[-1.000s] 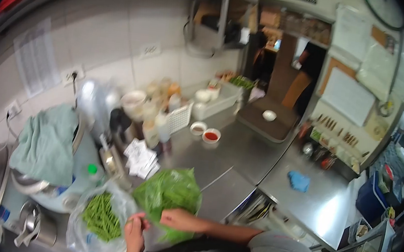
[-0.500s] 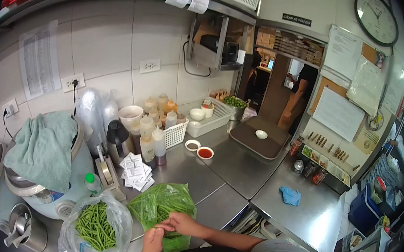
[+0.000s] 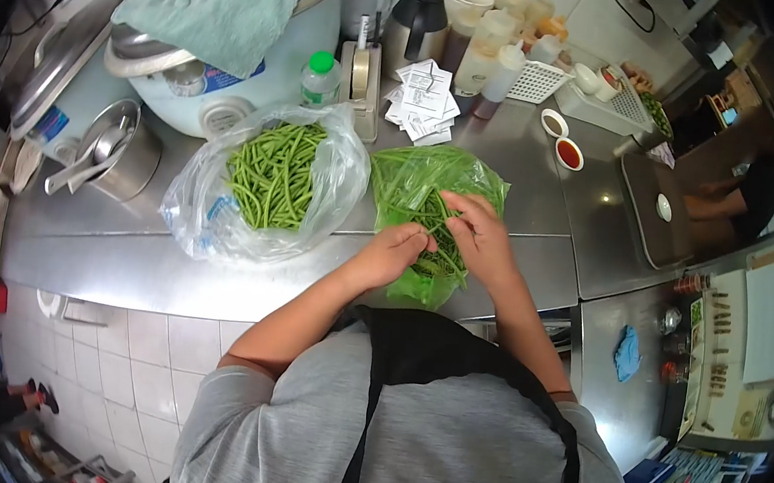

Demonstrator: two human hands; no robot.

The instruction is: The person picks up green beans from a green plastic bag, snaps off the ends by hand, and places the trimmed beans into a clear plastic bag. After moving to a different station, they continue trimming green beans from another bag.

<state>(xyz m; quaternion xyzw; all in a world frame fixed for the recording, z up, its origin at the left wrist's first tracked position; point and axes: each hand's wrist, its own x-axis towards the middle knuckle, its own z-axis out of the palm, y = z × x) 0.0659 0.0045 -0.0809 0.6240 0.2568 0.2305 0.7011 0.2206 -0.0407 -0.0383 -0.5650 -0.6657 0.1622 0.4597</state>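
Both hands are over an open green plastic bag (image 3: 485,181) of long green beans (image 3: 409,156) on the steel counter. My left hand (image 3: 397,254) is closed, thumb and fingertips pinched on a thin green bean at the bag's near side. My right hand (image 3: 481,240) is just right of it, fingers bent and pinching by the same bean; the fingertips partly hide it. To the left, a clear plastic bag (image 3: 342,174) stands open, with many shorter green bean pieces (image 3: 276,172) heaped inside.
Behind the bags are a green-capped bottle (image 3: 320,79), paper slips (image 3: 424,98), squeeze bottles (image 3: 499,81) and a black-topped jug (image 3: 417,26). A metal pot (image 3: 133,165) with utensils stands left. Two sauce dishes (image 3: 569,153), a brown tray (image 3: 635,198) and a blue cloth (image 3: 627,353) lie right.
My head view has tilted down and turned left, bringing my torso and the floor into sight. My hands, joined before, are now slightly apart above the green bag.
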